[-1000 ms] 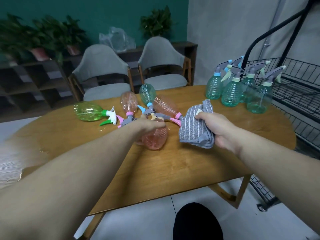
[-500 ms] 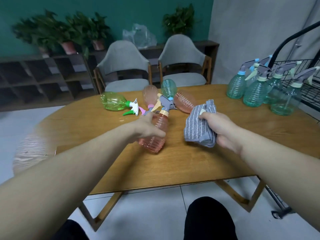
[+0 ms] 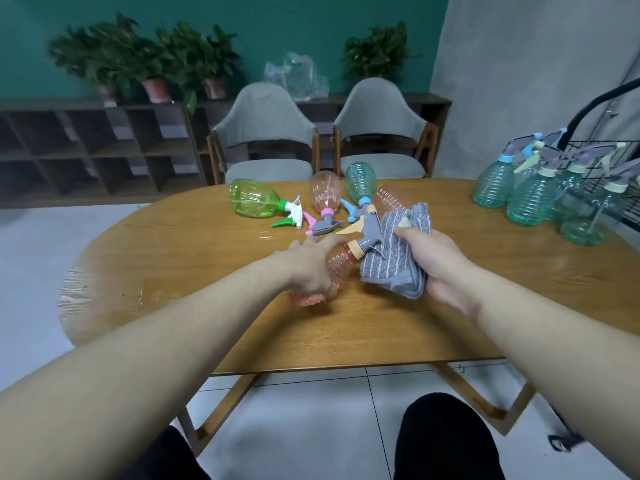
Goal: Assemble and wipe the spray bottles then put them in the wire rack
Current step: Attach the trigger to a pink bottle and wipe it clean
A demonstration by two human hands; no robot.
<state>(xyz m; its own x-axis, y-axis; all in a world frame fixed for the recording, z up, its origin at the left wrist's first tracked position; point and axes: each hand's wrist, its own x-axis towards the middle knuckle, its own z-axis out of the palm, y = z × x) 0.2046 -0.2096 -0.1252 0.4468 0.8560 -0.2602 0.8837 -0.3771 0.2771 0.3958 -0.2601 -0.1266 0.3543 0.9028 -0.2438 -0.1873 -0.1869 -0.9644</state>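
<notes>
You had the pink bottle [image 3: 337,263] gripped in your left hand [image 3: 311,268], cloth [image 3: 391,258] bunched in your right hand [image 3: 436,268]; four bottles still lay unwiped on the desk [image 3: 346,334].

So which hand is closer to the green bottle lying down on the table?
Left. The left hand, gripping the pink bottle, sits just below and right of the green bottle. The right hand, holding the grey cloth, is farther right.

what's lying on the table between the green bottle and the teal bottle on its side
In the head view, a pink ribbed bottle with a grey trigger lies between the green plastic bottle and the teal ribbed bottle.
</notes>
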